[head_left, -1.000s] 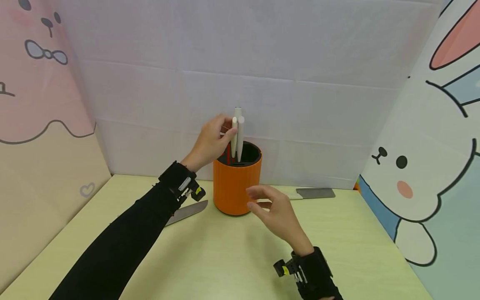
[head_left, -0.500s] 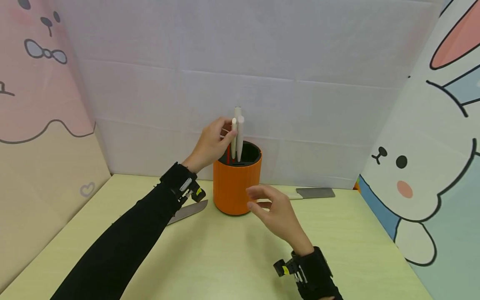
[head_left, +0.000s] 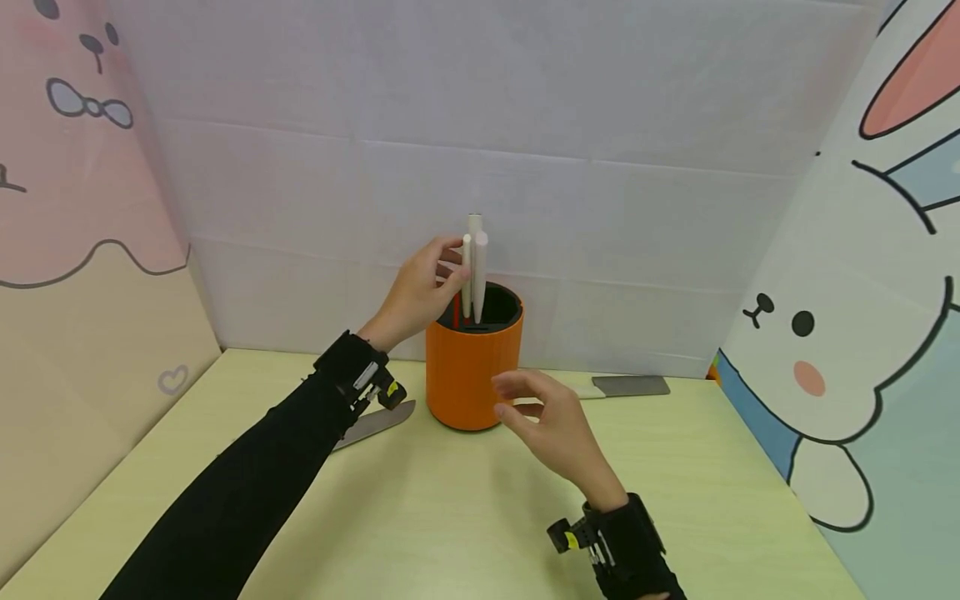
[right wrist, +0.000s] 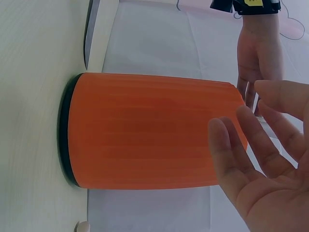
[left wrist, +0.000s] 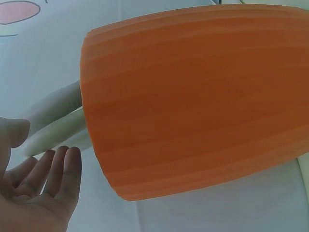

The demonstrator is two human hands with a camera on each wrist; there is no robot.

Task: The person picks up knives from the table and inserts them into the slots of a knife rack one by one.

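An orange round knife holder with a dark inside stands upright on the table. Several white handles, one a slim handle, rise from its opening; red strips show inside. My left hand is beside these handles, thumb and fingers spread apart around the nearest one. In the left wrist view, a gap shows between the thumb and the fingers, with the pale handles between or behind them. My right hand hovers in front of the holder's lower right side, fingers loosely bent, holding nothing.
A knife blade lies on the table left of the holder, partly hidden by the left forearm. Behind the right hand lies a broad-bladed knife with a white handle. A white cloth wall stands close behind.
My left thumb and fingers have parted from the slim white handle, and the hand has shifted slightly left. The right hand and the holder stay where they were.
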